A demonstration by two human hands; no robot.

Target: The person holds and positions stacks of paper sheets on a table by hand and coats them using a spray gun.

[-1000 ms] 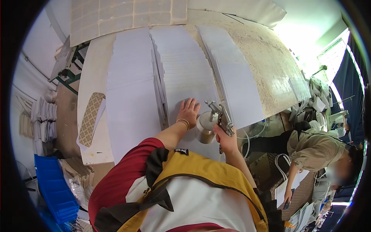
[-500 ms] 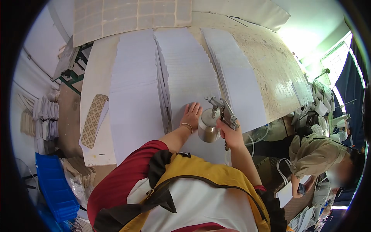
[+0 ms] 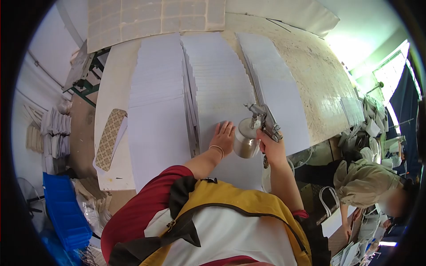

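My right hand (image 3: 272, 148) is wrapped around the handle of a metal spray gun (image 3: 246, 142), whose round silver cup hangs beside my fingers. The gun is held above the middle fanned stack of white sheets (image 3: 217, 75), with its nozzle pointing away from me. My left hand (image 3: 223, 136) lies flat on the near part of that stack, fingers stretched forward, just left of the cup. A second fanned stack (image 3: 155, 88) lies to the left and a third stack (image 3: 282, 84) to the right. Part of the gun's handle is hidden by my right hand.
The sheets lie on a stained wooden table (image 3: 317, 75). A patterned brown strip (image 3: 110, 137) is at its left edge. Below left stands a blue plastic bin (image 3: 66, 213). At right, a person in a khaki shirt (image 3: 366, 181) bends near piled papers. A hose (image 3: 306, 159) loops by the table.
The spray gun and my right hand have shifted slightly right and up. My left hand has slid a little toward me and right. The person at right has lowered an arm.
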